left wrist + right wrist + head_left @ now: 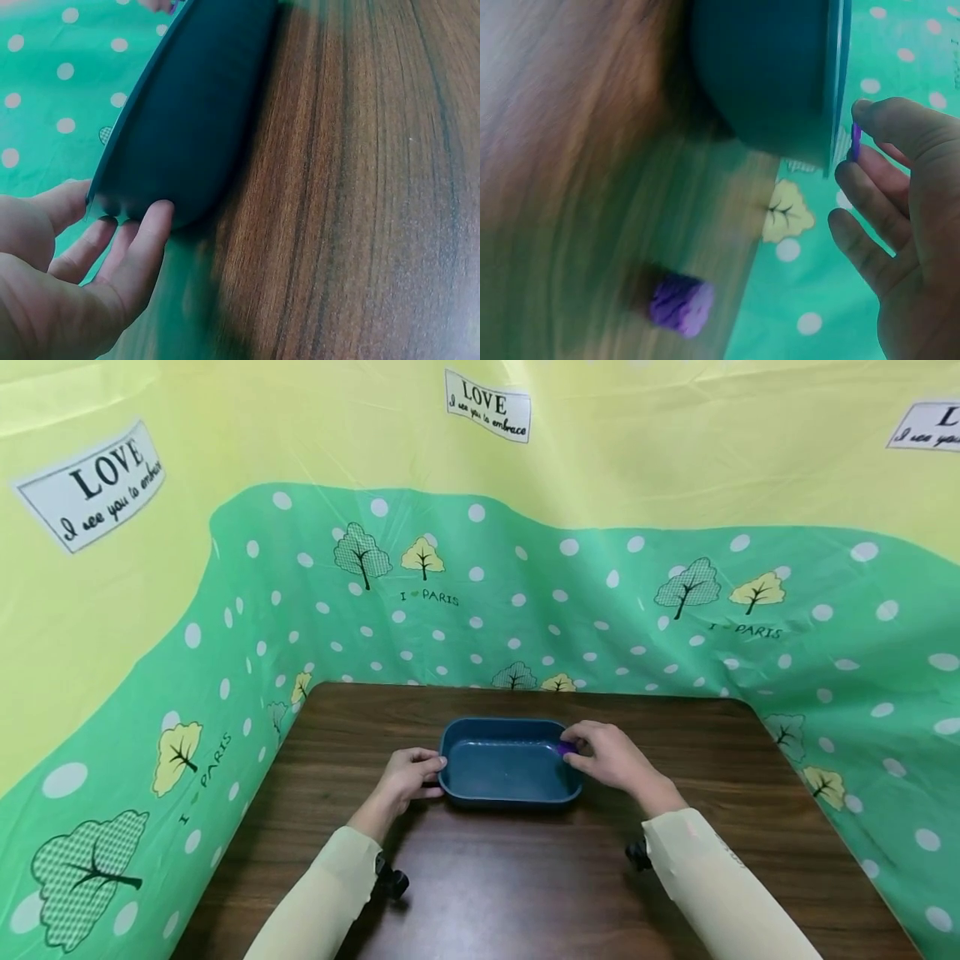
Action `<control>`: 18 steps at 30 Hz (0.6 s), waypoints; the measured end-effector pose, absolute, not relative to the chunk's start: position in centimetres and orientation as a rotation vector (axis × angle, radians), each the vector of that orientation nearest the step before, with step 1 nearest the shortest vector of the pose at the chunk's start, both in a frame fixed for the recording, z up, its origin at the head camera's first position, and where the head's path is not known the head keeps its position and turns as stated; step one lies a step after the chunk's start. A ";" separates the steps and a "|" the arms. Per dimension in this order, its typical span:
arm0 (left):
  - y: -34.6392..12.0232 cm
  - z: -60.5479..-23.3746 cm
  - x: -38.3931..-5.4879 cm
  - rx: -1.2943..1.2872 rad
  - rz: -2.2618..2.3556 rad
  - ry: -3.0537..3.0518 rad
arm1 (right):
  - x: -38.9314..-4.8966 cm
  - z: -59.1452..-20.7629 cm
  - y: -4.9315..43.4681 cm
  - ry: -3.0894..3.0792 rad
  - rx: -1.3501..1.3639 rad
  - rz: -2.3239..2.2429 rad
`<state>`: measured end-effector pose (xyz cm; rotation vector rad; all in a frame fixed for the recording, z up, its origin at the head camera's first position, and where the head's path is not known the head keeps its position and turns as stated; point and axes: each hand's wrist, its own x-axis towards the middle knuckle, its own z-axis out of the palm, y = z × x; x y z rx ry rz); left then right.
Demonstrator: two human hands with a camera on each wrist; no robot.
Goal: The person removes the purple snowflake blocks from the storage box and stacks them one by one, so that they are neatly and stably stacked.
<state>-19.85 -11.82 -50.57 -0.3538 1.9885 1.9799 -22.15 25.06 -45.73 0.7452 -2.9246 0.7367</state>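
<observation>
A dark blue rectangular tray with rounded corners (510, 793) sits on the table. At its left end my left hand (408, 774) holds it, thumb at the rim and fingertips against the outer wall (187, 112). Over the right end, my right hand (607, 756) pinches a small, thin purple piece (856, 142) between thumb and fingertips, close to the rim. A purple, rough-surfaced lump (681, 304) lies on the table below that hand in the right wrist view; in the head view it is hidden.
The dark wood-grain table (517, 877) reaches back to a green and yellow printed curtain (480, 585) that hangs behind it and along both sides. Black wrist-camera mounts (393, 883) stick out from the inner sides of both sleeves.
</observation>
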 end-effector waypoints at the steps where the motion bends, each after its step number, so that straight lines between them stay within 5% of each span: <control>1: -11.8 -50.6 -19.8 -0.355 1.983 1.983 | -22.1 -45.8 25.4 -2.921 0.739 0.743; 18: -11.8 -50.4 -19.8 -0.365 1.977 1.998 | -21.3 -46.7 29.7 -2.939 0.627 0.746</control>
